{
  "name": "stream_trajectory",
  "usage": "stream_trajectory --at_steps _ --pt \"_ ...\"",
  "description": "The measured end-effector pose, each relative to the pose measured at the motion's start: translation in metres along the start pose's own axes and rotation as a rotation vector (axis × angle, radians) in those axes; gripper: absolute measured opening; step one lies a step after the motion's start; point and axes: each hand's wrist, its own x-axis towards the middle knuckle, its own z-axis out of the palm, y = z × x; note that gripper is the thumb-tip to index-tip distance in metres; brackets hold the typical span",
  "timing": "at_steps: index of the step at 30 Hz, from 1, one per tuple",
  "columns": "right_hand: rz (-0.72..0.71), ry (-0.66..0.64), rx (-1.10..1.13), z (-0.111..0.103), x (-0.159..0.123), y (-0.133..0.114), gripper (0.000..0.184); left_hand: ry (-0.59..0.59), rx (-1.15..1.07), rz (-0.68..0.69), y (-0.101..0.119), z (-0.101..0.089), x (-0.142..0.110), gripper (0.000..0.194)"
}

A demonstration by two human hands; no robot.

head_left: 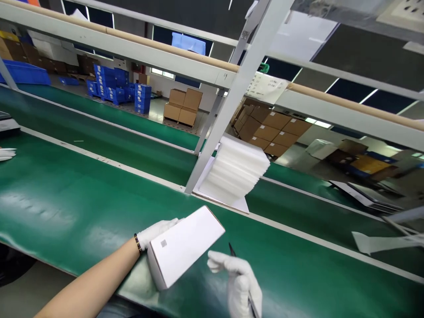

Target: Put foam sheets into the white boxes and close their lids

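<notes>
A white box with a small grey square mark near one corner is tilted over the green work surface. My left hand, in a white glove, grips it from its far left side; most of the fingers are hidden behind the box. Just right of the box is my right hand, also gloved. Its fingers are bent around a thin, dark, pen-like tool, whose tip sticks up past the index finger and whose other end shows below the palm. The right fingertips are close to the box but look apart from it.
A metal post rises from the bench's rail beside a stack of white foam sheets. Another person's gloved hand is at the left edge. Beyond the rail, a flat dark-and-white item lies at right; blue crates stand farther back.
</notes>
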Motion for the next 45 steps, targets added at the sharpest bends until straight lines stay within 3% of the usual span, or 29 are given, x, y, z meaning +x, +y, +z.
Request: stream_trajectory --at_steps 3,5,9,12,18,21,26,32,39,43,45 --pt "0.047 0.027 -0.123 -0.021 0.035 -0.016 0.048 -0.045 -0.09 -0.155 -0.005 0.008 0.004 0.059" --pt "0.156 0.03 -0.199 -0.028 0.06 -0.02 0.051 -0.026 -0.111 -0.198 -0.01 0.01 0.006 0.05" --pt "0.444 -0.028 -0.266 -0.019 0.093 -0.012 0.048 -0.018 -0.161 -0.208 -0.017 0.009 0.008 0.048" --pt "0.527 0.007 -0.288 -0.007 0.102 -0.001 0.054 -0.044 -0.207 -0.176 -0.021 0.005 0.009 0.045" --pt "0.538 0.069 -0.426 -0.001 0.101 0.006 0.057 -0.192 -0.24 -0.102 -0.028 -0.003 0.011 0.06" --pt "0.546 0.071 -0.448 -0.001 0.099 0.005 0.056 -0.212 -0.206 -0.103 -0.027 -0.005 0.012 0.067" --pt "0.514 0.035 -0.506 0.0 0.099 0.005 0.053 -0.205 -0.205 -0.131 -0.027 -0.004 0.013 0.073" --pt "0.492 0.029 -0.577 0.001 0.099 0.006 0.053 -0.166 -0.36 -0.192 -0.036 -0.004 0.015 0.073" --pt "0.502 0.099 -0.456 -0.002 0.099 0.006 0.056 -0.128 -0.536 -0.239 -0.033 -0.003 0.016 0.07" --pt "0.4 0.192 -0.366 -0.001 0.094 -0.01 0.046 -0.099 -0.554 -0.255 -0.025 -0.003 0.018 0.064" --pt "0.306 0.101 -0.357 0.017 0.085 -0.023 0.039 -0.052 -0.543 -0.269 -0.024 0.001 0.012 0.057"
